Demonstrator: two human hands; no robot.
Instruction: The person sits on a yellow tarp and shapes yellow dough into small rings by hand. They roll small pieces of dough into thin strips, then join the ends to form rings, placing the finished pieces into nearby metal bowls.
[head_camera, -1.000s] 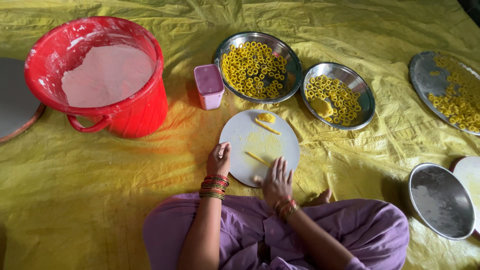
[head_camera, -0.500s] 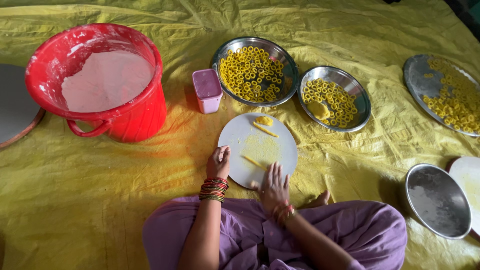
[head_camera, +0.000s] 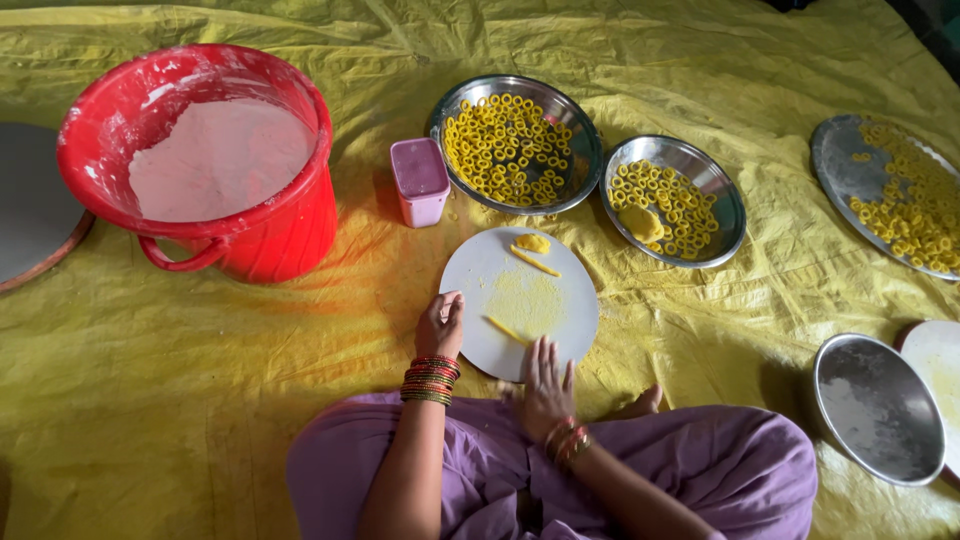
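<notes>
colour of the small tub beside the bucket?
Pink-purple, the small tub, right of the red bucket. Head view shows it best.

hands (head_camera: 495, 360) on white board (head_camera: 520, 300), dough strip (head_camera: 505, 329)

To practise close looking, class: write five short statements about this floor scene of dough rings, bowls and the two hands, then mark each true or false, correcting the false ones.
1. The red bucket holds white flour. True.
2. The left hand rests at the edge of the round white board. True.
3. The right hand is inside a steel bowl. False: it lies flat on the board's near edge.
4. The small pink container stands on the board. False: it stands beside the largest bowl.
5. The bowl holds yellow rings. True.
</notes>
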